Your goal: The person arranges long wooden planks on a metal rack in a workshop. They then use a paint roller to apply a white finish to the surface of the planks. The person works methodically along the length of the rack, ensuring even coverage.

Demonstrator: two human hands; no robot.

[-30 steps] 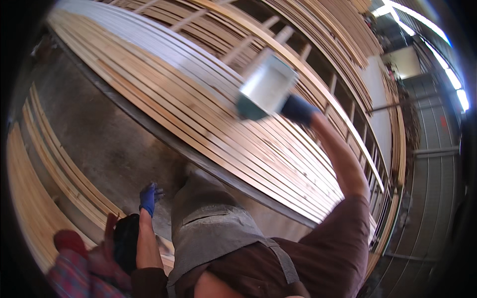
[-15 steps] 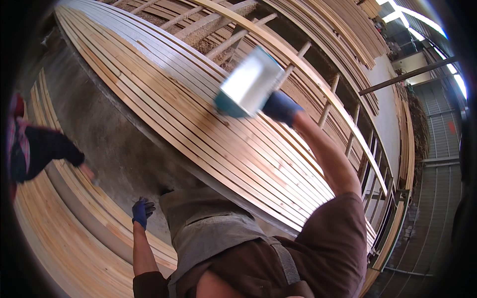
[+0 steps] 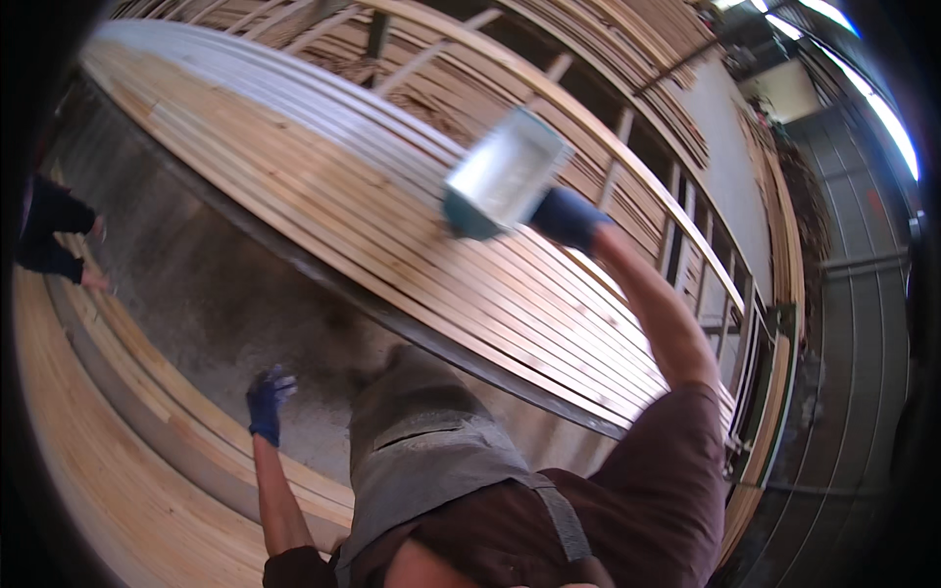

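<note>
Many pale wooden strips [image 3: 323,201] lie side by side, white toward eleven o'clock. Above them, just past twelve o'clock, a teal tray [image 3: 505,181] is clamped in the right hand [image 3: 569,218]; the left hand [image 3: 265,410], at eight o'clock, hangs apart, fingers loosely spread.

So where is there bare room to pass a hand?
Bare grey floor shows between the row of planks and the lower-left boards, with the left hand and a co-worker's hand near its edges. Crowded: the planks, where the right hand holds a teal-sided tray, and the stacked boards beyond.
</note>
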